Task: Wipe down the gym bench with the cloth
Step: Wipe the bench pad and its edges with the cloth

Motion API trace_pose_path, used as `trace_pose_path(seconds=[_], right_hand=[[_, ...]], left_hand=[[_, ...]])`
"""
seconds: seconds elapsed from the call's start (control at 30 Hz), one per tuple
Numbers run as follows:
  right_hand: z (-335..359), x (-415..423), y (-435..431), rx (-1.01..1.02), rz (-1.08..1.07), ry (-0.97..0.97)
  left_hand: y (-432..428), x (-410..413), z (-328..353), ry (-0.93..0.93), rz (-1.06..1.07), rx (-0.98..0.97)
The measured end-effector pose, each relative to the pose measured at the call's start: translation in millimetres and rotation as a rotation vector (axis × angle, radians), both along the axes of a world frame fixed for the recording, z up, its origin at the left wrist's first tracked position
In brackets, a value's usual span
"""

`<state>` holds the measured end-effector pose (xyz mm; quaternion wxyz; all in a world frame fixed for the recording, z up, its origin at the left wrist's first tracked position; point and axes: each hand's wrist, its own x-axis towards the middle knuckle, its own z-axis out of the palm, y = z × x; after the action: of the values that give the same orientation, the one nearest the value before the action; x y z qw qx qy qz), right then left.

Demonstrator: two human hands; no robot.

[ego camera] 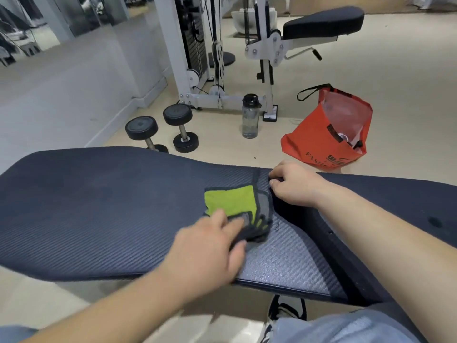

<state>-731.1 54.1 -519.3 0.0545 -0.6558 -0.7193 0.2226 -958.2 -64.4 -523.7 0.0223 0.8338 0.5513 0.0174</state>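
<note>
At the far left we see the dark, ribbed pad of the bench (99, 214) running across the view, its left end rounded. Next comes our left hand (207, 256), blurred by motion; its fingers (235, 225) lie loosely curled over the near corner of the cloth (231, 201), the thumb tucked under the folded edge, so they pinch that corner. The cloth is green with grey borders, lying bunched on the pad near the gap between the two cushions. To its right, our right hand (294, 184) has its fingers drawn together on the cloth's far grey corner at the gap; the fingertips are hidden in shadow, so we cannot tell how firmly they hold. A shoe (284, 310) peeks from under the bench, partly cut off.
</note>
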Motion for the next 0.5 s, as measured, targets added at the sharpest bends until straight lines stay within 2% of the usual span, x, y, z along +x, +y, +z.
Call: trace_pose_path(seconds=[0.07,0.13,0.17,0.23,0.33,0.4,0.43,0.5], right_hand=[[0.6,-0.8,-2.6,0.007,0.008,0.008],[0.9,0.7,-5.2,0.034,0.018,0.016],[0.9,1.6,-5.9,0.053,0.020,0.020],[0.9,2.0,-6.8,0.072,0.022,0.019],[1.3,-0.8,-6.2,0.065,0.011,0.004],[1.8,-4.0,-6.2,0.060,0.013,-0.017],[2.4,-5.0,-7.1,0.058,0.015,-0.025],[3.9,-5.5,-9.1,0.050,0.022,-0.029]], left_hand=[[31.7,-14.9,1.0,0.035,0.180,0.014],[51.9,-16.3,2.2,-0.023,0.373,-0.018],[51.4,-10.7,2.3,-0.046,0.403,-0.023],[30.0,5.8,1.2,-0.064,0.363,-0.058],[-19.2,15.5,0.4,-0.064,0.086,-0.136],[-19.7,0.0,4.3,-0.092,-0.048,-0.149],[-9.9,-11.0,4.0,-0.094,-0.060,-0.135],[17.4,-31.9,3.3,-0.079,0.068,-0.130]])
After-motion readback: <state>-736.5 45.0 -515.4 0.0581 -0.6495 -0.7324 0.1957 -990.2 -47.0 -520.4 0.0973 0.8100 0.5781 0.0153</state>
